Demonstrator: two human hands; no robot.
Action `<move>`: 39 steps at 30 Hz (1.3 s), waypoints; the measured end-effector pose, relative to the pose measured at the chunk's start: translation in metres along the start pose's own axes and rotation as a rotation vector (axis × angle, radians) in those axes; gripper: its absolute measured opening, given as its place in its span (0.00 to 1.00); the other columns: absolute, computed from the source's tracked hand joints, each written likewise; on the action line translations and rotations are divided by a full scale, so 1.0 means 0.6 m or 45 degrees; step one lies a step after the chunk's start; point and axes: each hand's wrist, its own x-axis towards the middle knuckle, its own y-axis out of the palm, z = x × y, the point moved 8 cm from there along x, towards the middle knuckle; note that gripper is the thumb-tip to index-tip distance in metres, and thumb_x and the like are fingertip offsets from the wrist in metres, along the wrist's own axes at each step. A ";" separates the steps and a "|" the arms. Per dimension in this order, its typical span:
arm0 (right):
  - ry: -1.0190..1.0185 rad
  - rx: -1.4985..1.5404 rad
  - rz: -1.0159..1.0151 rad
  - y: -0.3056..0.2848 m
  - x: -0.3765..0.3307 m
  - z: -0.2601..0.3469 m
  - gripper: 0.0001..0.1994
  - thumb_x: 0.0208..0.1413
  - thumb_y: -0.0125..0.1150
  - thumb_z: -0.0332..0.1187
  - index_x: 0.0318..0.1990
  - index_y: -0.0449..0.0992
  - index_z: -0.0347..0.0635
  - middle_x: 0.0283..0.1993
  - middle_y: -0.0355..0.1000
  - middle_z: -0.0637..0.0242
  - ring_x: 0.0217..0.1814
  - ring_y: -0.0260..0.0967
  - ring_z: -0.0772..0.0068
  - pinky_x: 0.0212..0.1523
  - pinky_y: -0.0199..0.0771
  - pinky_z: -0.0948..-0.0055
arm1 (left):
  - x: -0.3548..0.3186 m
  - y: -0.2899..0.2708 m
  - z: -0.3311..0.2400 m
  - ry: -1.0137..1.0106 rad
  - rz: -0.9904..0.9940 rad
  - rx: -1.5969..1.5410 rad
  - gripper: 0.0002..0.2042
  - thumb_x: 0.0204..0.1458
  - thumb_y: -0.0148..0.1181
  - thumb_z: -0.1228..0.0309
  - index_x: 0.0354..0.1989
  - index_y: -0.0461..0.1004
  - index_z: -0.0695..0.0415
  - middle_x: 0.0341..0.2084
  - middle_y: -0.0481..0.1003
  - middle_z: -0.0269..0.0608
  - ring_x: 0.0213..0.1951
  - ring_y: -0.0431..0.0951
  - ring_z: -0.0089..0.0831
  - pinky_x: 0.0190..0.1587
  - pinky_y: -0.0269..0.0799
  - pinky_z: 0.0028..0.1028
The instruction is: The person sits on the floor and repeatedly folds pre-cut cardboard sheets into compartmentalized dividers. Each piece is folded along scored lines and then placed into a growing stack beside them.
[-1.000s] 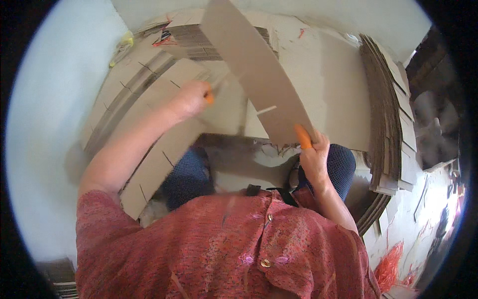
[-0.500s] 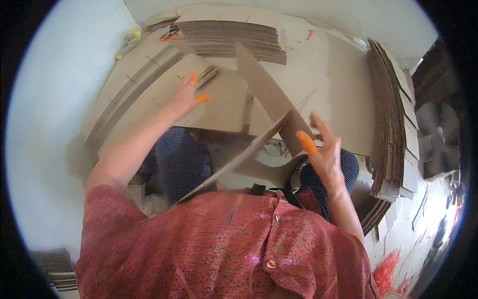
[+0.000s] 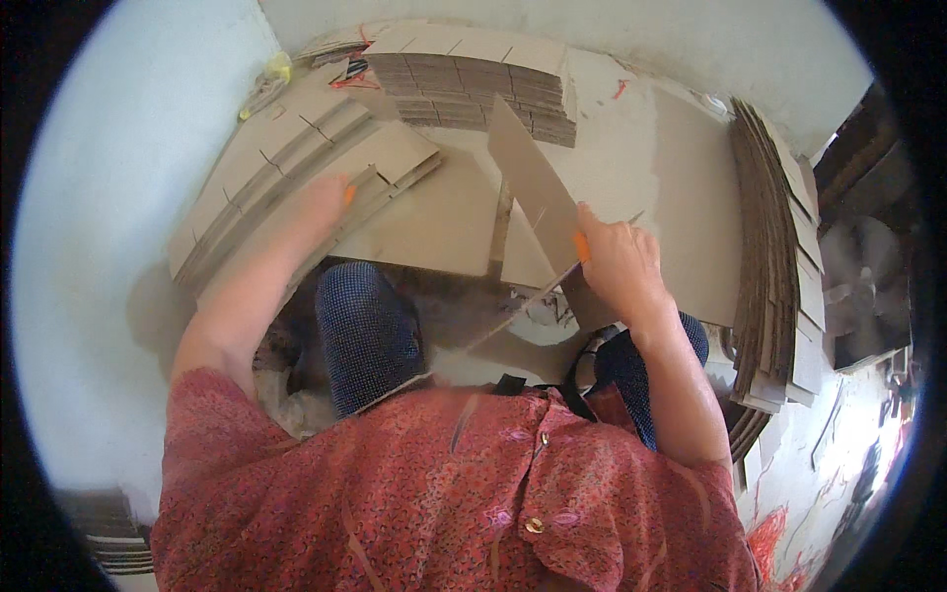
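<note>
My right hand [image 3: 614, 264] grips a slotted cardboard strip [image 3: 528, 192] that stands tilted up over my lap, crossed with a second thin cardboard piece [image 3: 493, 326] seen edge-on. My left hand [image 3: 326, 202] reaches out to the near end of a pile of long slotted cardboard strips [image 3: 286, 163] on the floor at the left. Its fingers touch the top strip; whether they grip it is hidden. A flat cardboard sheet [image 3: 434, 227] lies between my hands.
A thick stack of corrugated pieces [image 3: 473, 84] lies at the back. Large cardboard sheets [image 3: 779, 247] lean in a stack at the right, beside a flat sheet [image 3: 691, 187]. My knees in blue trousers [image 3: 365, 335] are below. Pale walls stand left and behind.
My left hand has gone from spread fingers above the sheet down to the strip pile at the left. The strip in my right hand has swung more upright.
</note>
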 end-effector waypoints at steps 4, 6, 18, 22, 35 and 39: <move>0.126 0.070 -0.018 -0.002 -0.032 -0.016 0.22 0.54 0.50 0.30 0.59 0.65 0.44 0.29 0.74 0.47 0.33 0.74 0.44 0.34 0.72 0.50 | 0.026 -0.058 -0.051 -0.015 0.177 -0.147 0.19 0.52 0.58 0.55 0.26 0.74 0.63 0.26 0.74 0.55 0.31 0.75 0.51 0.34 0.69 0.44; 0.216 0.187 -0.003 0.010 -0.040 -0.026 0.21 0.56 0.51 0.32 0.59 0.67 0.47 0.29 0.73 0.45 0.34 0.73 0.41 0.36 0.71 0.49 | 0.039 -0.067 -0.052 0.014 0.155 -0.288 0.21 0.51 0.59 0.54 0.26 0.74 0.65 0.24 0.74 0.55 0.29 0.74 0.51 0.33 0.68 0.43; -0.136 0.500 -0.588 -0.045 -0.070 -0.002 0.25 0.49 0.51 0.23 0.58 0.67 0.42 0.29 0.73 0.46 0.29 0.72 0.43 0.31 0.72 0.52 | 0.004 -0.118 -0.359 0.534 0.423 -0.682 0.15 0.50 0.60 0.63 0.34 0.76 0.66 0.26 0.76 0.48 0.30 0.75 0.34 0.34 0.70 0.32; -0.033 0.456 -0.392 -0.023 -0.070 -0.015 0.24 0.49 0.51 0.23 0.57 0.67 0.41 0.28 0.73 0.46 0.30 0.72 0.42 0.32 0.72 0.51 | -0.047 -0.116 -0.425 0.422 0.823 -0.901 0.15 0.52 0.59 0.62 0.40 0.76 0.63 0.32 0.77 0.43 0.32 0.77 0.29 0.32 0.71 0.28; -0.016 0.500 -0.299 -0.026 -0.032 -0.017 0.24 0.48 0.49 0.24 0.57 0.67 0.41 0.27 0.71 0.43 0.31 0.71 0.41 0.32 0.71 0.50 | -0.076 -0.132 -0.440 0.490 0.754 -0.976 0.14 0.51 0.55 0.70 0.45 0.74 0.63 0.35 0.77 0.38 0.35 0.77 0.28 0.32 0.76 0.27; 0.012 0.555 -0.333 -0.043 -0.039 -0.027 0.23 0.48 0.48 0.24 0.56 0.68 0.41 0.27 0.71 0.42 0.30 0.71 0.41 0.33 0.71 0.51 | -0.068 -0.124 -0.409 0.034 0.943 -1.490 0.11 0.51 0.53 0.74 0.40 0.76 0.63 0.31 0.76 0.37 0.33 0.76 0.25 0.28 0.75 0.24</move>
